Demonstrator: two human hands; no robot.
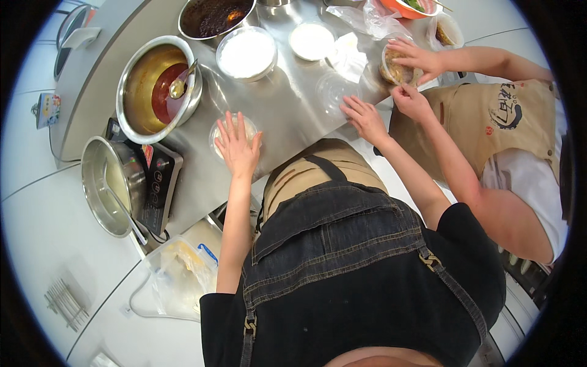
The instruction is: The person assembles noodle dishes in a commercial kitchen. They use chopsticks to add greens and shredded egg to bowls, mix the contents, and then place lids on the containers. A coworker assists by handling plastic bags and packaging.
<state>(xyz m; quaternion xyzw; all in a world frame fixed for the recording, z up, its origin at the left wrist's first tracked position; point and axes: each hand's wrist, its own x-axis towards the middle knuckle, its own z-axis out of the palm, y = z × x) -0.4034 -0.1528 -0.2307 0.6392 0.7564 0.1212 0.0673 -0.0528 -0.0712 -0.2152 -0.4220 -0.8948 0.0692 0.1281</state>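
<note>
My left hand (237, 147) lies flat, fingers spread, over a small round clear tub (215, 147) with pale contents on the steel table. Most of that tub is hidden under the palm. To the right, my right hand (367, 122) has its fingers stretched out, the tips at the edge of a round clear plastic lid (330, 93). Whether they touch the lid I cannot tell. Beyond it, a co-worker's two hands (422, 59) are on a clear tub of brown food (396, 70).
A steel bowl of red liquid (158, 92) with a ladle (178, 87) stands left. Below it are a steel pot (92, 183) and a black induction cooker (160, 183). Behind are two white-filled tubs (246, 54), a pot of dark sauce (211, 18), crumpled tissue (348, 56) and a plastic bag (370, 18).
</note>
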